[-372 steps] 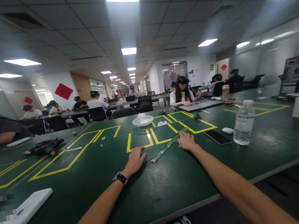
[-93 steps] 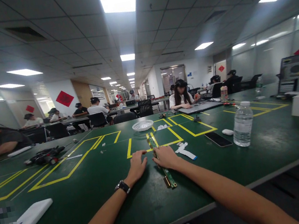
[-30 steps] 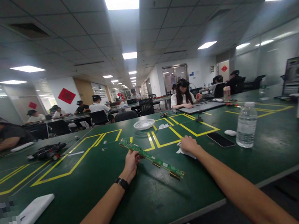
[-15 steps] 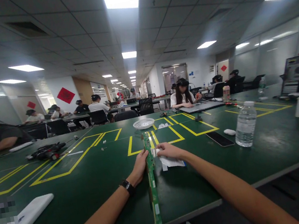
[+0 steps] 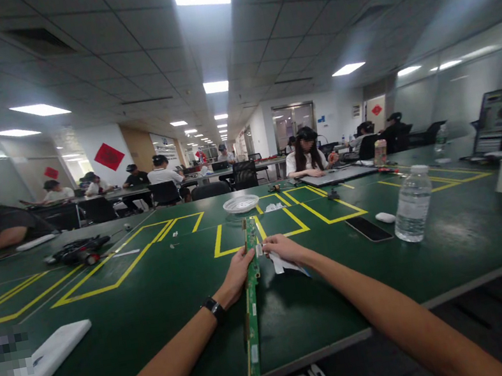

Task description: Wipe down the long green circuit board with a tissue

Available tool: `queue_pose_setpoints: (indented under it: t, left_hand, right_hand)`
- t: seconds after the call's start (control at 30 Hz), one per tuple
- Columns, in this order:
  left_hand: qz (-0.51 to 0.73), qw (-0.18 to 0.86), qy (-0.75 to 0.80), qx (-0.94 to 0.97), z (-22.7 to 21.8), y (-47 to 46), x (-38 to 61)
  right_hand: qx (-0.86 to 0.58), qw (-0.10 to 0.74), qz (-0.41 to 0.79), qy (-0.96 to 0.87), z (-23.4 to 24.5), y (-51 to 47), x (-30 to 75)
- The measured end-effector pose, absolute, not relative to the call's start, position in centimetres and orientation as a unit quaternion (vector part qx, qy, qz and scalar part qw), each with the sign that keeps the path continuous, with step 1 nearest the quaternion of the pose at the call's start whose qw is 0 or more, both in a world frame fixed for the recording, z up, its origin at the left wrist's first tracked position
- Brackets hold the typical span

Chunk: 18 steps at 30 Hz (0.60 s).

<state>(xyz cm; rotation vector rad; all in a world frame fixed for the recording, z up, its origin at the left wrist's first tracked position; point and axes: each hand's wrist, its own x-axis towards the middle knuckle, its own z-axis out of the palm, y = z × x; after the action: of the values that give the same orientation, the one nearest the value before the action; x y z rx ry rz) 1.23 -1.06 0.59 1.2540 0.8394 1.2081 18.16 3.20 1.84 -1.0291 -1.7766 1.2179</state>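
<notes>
at center, a long, narrow green circuit board [image 5: 253, 327]

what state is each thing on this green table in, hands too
Left hand: closed on the board
Right hand: pinching the cable
Green circuit board: held, far end pointing forward
White ribbon cable: held, one end at the board's edge; plugged in or not, cannot tell
Smartphone: lying flat, screen dark
Plastic bottle: upright, fill level unclear
White round dish: upright, contents unclear
</notes>
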Motion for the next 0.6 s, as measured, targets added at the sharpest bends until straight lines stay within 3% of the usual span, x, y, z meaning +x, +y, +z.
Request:
queue_pose_setpoints:
  t: [0.6]
  left_hand:
    - [0.516, 0.569, 0.337, 0.544, 0.1, -0.8, 1.0]
  right_hand:
    - [-0.4, 0.362, 0.461, -0.705, 2.4, 2.1, 18.3]
